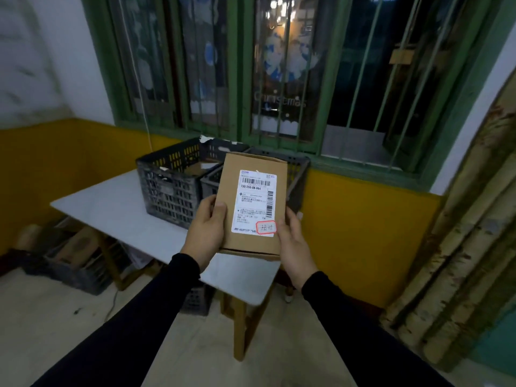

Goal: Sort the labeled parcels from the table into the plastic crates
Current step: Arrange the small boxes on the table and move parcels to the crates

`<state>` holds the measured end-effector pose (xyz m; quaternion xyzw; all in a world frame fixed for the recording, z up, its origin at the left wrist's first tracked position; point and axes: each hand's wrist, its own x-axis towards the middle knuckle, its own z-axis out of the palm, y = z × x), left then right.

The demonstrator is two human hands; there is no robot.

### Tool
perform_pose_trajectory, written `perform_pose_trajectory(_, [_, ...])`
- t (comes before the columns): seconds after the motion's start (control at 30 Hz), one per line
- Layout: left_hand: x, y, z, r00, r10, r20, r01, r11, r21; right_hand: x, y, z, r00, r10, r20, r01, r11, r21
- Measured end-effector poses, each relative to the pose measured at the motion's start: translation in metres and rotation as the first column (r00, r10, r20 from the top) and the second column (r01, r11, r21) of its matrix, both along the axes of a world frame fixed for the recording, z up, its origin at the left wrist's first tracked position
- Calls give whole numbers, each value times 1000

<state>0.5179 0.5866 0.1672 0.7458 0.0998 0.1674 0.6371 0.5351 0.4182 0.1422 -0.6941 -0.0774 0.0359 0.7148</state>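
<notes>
both hands hold a flat brown cardboard parcel (252, 202) up over the near right part of the white table (111, 208), its face tilted toward the camera. the left hand (206, 230) grips the parcel's near left edge, thumb laid over the top face and fingers hidden underneath. the right hand (293, 241) clasps the near right corner, thumb resting just beside the white shipping label (255, 202). the label carries barcodes, the number 730-250-08-864 and a red-outlined box with handwriting that is too blurred to read. behind the parcel, on the far side of the table, stand two dark plastic crates side by side: the left crate (170, 185) holds what looks like cardboard, and the right crate (296, 174) is mostly hidden by the parcel. another dark crate (81, 277) sits on the floor under the table's left end. black sleeves cover both arms.
</notes>
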Motion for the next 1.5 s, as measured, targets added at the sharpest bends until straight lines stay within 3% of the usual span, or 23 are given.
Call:
perform_pose_trajectory(0.27, [154, 69, 23, 997, 75, 12, -76, 983, 167, 161, 67, 4, 999, 49, -1, -48, 997, 54])
perform_pose_trajectory(0.4, [235, 89, 18, 999, 28, 20, -32, 969, 246, 235, 82, 4, 1000, 14, -24, -13, 999, 41])
perform_pose_trajectory(0.6, [375, 98, -5, 981, -127, -144, 170, 923, 344, 338, 84, -9, 984, -161, -71, 152, 981, -118])
perform_pose_trajectory(0.73, [463, 100, -37, 904, -274, -329, 391, 840, 375, 395, 93, -24, 940, -312, -137, 269, 926, -265])
perform_pose_trajectory(0.87, [526, 102, -62, 843, -303, -443, 481, 794, 372, 449, 99, -48, 902, -402, -156, 293, 838, -461])
perform_pose_trajectory(1.23, [609, 97, -138, 725, -171, -667, 530, 758, 381, 573, 110, -139, 825, -348, -445, -31, 759, -650])
perform_pose_trajectory(1.3, [615, 95, -151, 694, -128, -709, 550, 729, 407, 588, 113, -164, 807, -325, -494, -95, 752, -652])
perform_pose_trajectory(1.5, [641, 92, -194, 675, -98, -731, 509, 779, 365, 615, 116, -208, 752, -326, -573, -107, 797, -594])
